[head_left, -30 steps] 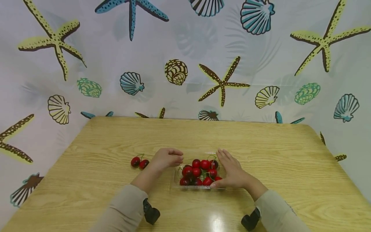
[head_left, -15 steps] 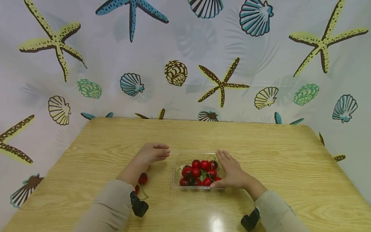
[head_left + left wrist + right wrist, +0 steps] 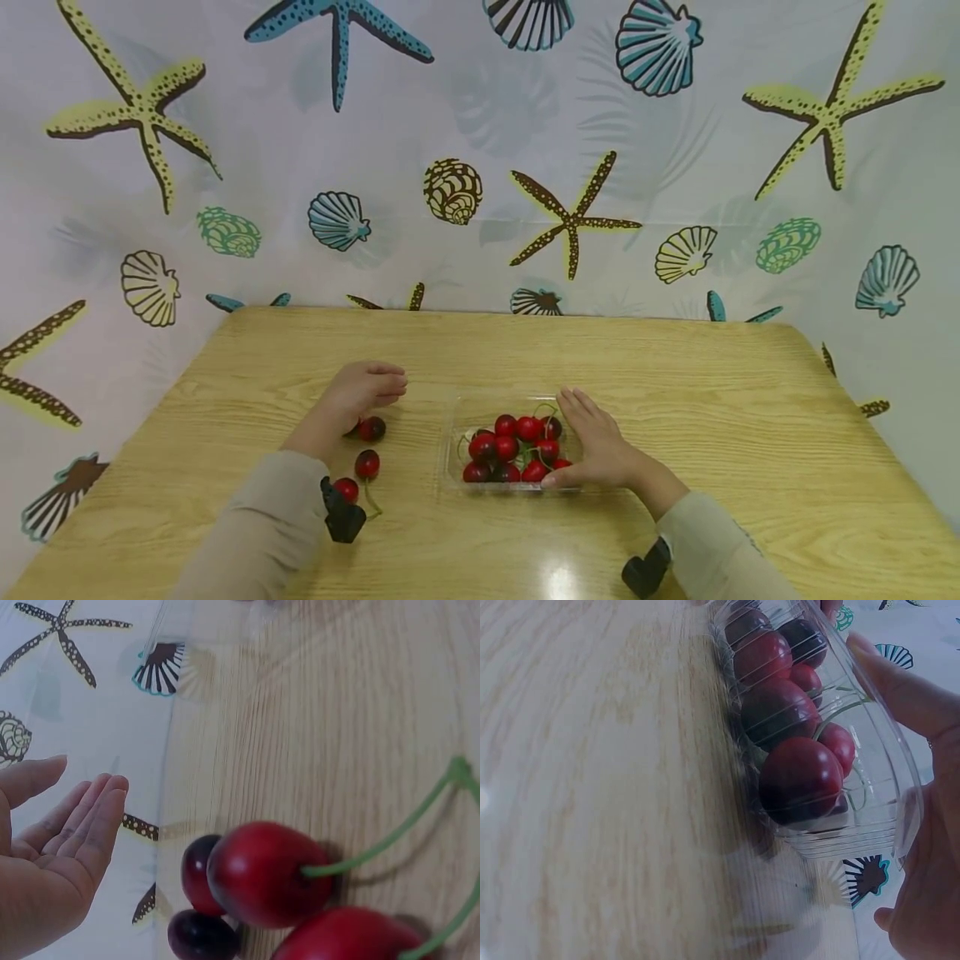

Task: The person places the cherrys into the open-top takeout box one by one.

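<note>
A clear plastic box (image 3: 467, 410) of red cherries (image 3: 506, 448) with green stems lies on the table. My right hand (image 3: 603, 454) spans the box's right end, thumb on the near rim and fingers at the far one. The right wrist view shows its thumb (image 3: 907, 686) along the transparent rim. To the left, my left hand (image 3: 363, 390) hovers palm inward, holding nothing; its fingers (image 3: 94, 821) are nearly straight in the left wrist view. Under and beside that forearm lie loose cherries: a stemmed cherry (image 3: 367, 464), another (image 3: 346, 490) by the wrist camera, and a partly hidden dark-red cherry (image 3: 372, 428).
The wooden table (image 3: 712, 400) runs back to a white cloth (image 3: 405, 125) printed with starfish and shells. A black camera (image 3: 343, 517) sits on the left wrist, and another black camera (image 3: 647, 568) on the right.
My left hand has moved left, away from the box and over the loose cherries, uncovering the stemmed pair near the wrist. The right hand and the box have stayed in place.
</note>
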Action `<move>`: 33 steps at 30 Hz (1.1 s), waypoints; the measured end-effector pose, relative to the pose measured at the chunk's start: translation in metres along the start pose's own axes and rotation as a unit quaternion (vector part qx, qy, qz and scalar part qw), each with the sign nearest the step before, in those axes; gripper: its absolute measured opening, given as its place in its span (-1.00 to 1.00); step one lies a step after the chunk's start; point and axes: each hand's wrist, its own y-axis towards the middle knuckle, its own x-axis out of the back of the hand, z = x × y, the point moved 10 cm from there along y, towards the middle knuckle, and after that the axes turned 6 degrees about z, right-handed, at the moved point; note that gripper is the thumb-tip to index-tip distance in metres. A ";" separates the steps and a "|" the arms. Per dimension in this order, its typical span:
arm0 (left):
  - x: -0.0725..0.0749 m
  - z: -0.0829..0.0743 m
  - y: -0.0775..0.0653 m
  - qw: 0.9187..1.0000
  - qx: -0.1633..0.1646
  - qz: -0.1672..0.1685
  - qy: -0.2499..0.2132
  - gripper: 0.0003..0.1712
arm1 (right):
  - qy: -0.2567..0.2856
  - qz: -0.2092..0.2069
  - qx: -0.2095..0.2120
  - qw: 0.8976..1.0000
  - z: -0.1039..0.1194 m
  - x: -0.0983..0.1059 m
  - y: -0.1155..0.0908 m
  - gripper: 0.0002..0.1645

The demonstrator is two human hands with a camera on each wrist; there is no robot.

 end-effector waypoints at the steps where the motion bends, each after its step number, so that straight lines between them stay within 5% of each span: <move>1: 0.003 0.001 0.001 1.000 0.001 -0.002 0.001 -0.53 | -0.001 0.000 0.001 1.000 0.000 0.000 0.000 0.35; 15: 0.045 0.023 0.001 0.997 0.028 -0.058 0.031 -0.49 | -0.003 0.001 -0.001 1.000 -0.001 0.000 0.000 0.35; 27: 0.066 0.052 -0.006 0.988 0.079 -0.102 0.087 -0.52 | -0.009 0.003 0.004 1.000 0.000 0.000 0.001 0.31; 33: 0.065 0.059 -0.006 0.988 0.088 -0.091 0.088 -0.55 | -0.006 0.004 0.007 1.000 0.000 0.000 0.000 0.33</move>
